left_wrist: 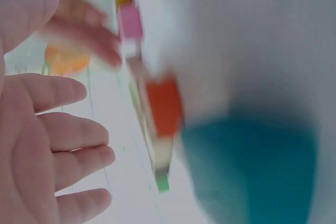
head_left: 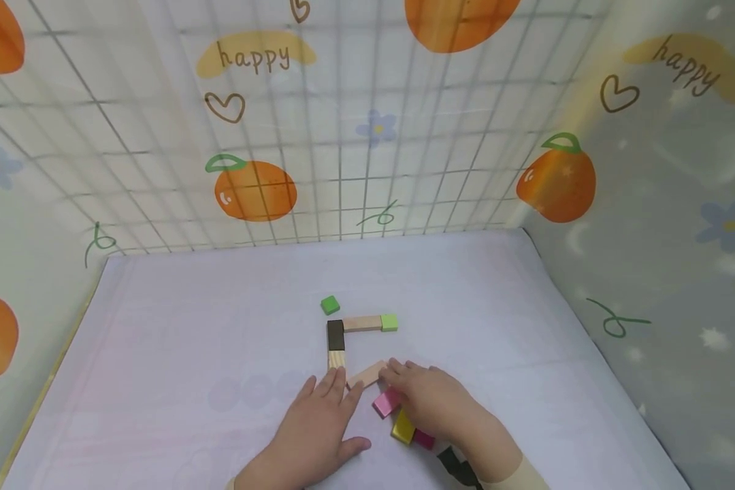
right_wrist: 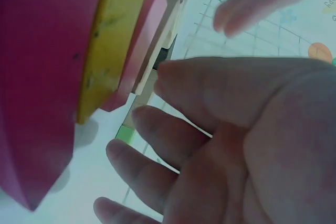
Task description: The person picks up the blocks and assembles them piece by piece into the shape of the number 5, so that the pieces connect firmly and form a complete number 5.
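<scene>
In the head view my left hand [head_left: 315,432] lies with fingers extended, fingertips on a striped wooden block [head_left: 337,358]. That block continues from a black block [head_left: 335,335]. My right hand [head_left: 435,401] has its fingertips at the far end of a slanted plain wooden block [head_left: 367,375]; its fingers look loosely extended in the right wrist view. Beside and below this hand lie a pink block [head_left: 385,403], a yellow block [head_left: 403,427] and a magenta block [head_left: 425,439]. The left wrist view also shows an orange-red block [left_wrist: 164,107] and a blurred teal block [left_wrist: 257,171].
Another plain wooden block [head_left: 363,324] runs right from the black block to a light green cube [head_left: 389,322]. A darker green cube [head_left: 330,305] sits apart behind them. A dark object [head_left: 458,467] shows under my right wrist. Patterned curtains [head_left: 318,136] surround the white table [head_left: 190,327].
</scene>
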